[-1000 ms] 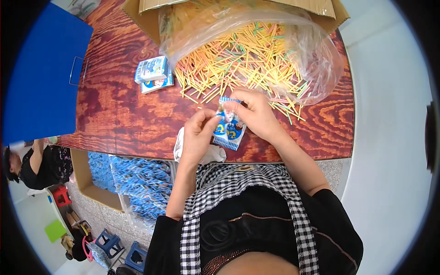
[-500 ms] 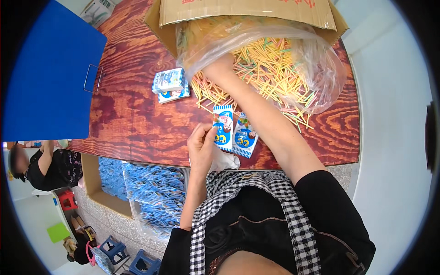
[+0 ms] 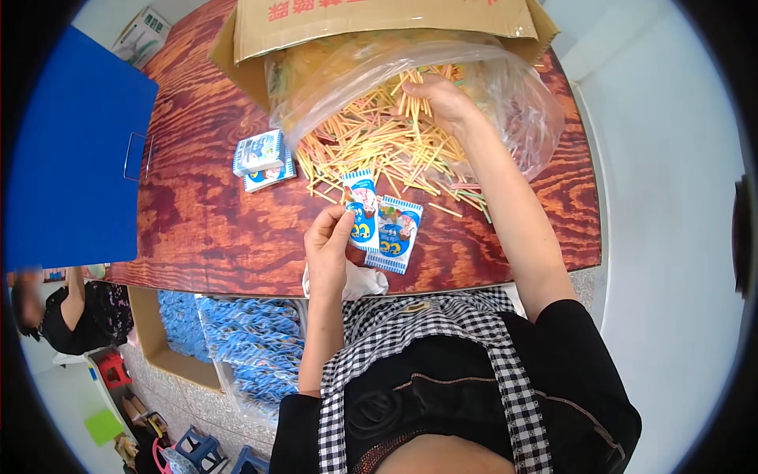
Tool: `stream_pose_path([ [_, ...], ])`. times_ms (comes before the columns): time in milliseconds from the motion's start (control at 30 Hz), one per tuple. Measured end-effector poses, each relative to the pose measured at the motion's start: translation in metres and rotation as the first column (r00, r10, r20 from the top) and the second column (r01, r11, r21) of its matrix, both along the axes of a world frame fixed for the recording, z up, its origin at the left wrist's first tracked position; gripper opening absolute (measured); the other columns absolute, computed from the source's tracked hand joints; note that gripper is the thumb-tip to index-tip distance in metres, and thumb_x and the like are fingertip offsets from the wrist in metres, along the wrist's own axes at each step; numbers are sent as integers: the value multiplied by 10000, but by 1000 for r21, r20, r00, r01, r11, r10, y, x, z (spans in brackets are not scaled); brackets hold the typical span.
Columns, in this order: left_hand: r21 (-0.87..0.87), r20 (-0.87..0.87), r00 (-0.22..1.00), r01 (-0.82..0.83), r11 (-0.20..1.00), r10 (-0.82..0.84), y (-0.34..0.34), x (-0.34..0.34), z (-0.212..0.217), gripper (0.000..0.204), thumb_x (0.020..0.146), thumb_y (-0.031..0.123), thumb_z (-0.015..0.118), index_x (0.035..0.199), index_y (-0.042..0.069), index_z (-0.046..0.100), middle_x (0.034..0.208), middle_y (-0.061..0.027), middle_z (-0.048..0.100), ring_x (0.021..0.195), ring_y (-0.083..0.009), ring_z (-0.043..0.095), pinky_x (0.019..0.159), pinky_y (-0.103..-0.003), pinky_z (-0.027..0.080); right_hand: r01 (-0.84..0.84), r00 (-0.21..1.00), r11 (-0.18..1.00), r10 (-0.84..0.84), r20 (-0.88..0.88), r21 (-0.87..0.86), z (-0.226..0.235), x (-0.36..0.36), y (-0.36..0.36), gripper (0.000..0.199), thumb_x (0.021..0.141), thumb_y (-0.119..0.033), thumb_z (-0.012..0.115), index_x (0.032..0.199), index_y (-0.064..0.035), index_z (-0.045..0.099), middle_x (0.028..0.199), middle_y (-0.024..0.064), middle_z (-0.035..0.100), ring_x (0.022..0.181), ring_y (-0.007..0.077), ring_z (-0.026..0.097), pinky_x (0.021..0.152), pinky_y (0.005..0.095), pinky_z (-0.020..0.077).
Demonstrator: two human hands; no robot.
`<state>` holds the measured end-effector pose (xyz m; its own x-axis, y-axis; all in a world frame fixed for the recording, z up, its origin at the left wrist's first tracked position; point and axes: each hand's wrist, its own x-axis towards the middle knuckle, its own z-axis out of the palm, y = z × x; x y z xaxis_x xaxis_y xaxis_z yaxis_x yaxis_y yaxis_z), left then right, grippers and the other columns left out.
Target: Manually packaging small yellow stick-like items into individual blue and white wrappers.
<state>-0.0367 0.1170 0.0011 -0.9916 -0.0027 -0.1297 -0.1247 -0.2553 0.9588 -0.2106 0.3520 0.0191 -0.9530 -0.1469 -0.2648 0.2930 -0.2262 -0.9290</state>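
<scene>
My left hand [image 3: 327,246] pinches a small blue-and-white printed packet [image 3: 362,215] between thumb and fingers, just above the table. Up at the mouth of the clear plastic bag [image 3: 543,118], my right hand [image 3: 444,101] grips a bunch of thin yellow and pinkish candy-like sticks [image 3: 411,96]. Below it spreads a loose heap of the same sticks [image 3: 355,138], spilling from the bag onto the wood-patterned table. Another packet [image 3: 396,237] lies flat beside the held one, partly overlapped by it. A crumpled white cloth [image 3: 366,283] sits by my left wrist at the table edge.
An open cardboard box [image 3: 387,25] holds the bag at the far side. Two packets [image 3: 262,158] lie stacked left of the heap. A blue panel [image 3: 71,150] stands at left. Below the table edge is a carton of blue wrappers [image 3: 253,340]. Another person [image 3: 75,312] is at far left.
My right hand has come up out of the heap and moved right, now with a bunch of sticks in its fingers. My left hand still holds the packet. The whole view has shifted slightly.
</scene>
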Motion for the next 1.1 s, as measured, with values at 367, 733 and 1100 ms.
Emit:
stream_pose_path([
  [367, 703, 124, 980, 23, 711, -154, 18, -24, -19, 165, 937, 154, 535, 1069, 56, 546, 1033, -99, 589, 1031, -234, 548, 987, -462, 412, 195, 981, 810, -169, 98, -553, -26, 46, 13, 242, 950, -85, 486, 1141, 63, 486, 898, 147, 609, 893, 310, 636, 846, 431, 538],
  [733, 773, 428, 880, -240, 587, -204, 91, -75, 2, 295, 940, 105, 466, 1202, -31, 475, 1241, -139, 528, 1152, -332, 487, 1091, -465, 323, 304, 931, 931, -335, -144, -202, -10, 95, -50, 295, 930, 8, 439, 1222, -37, 426, 831, 80, 591, 737, 109, 586, 593, 221, 503],
  [1100, 644, 287, 951, -106, 758, -111, 46, -47, 4, 288, 936, 169, 554, 1181, 28, 494, 1288, -169, 514, 1211, -333, 483, 1035, -470, 397, -5, 1000, 995, 5, 6, -95, -11, 82, 21, 280, 920, -171, 585, 1130, 13, 559, 746, 6, 539, 602, 68, 484, 542, 195, 407],
])
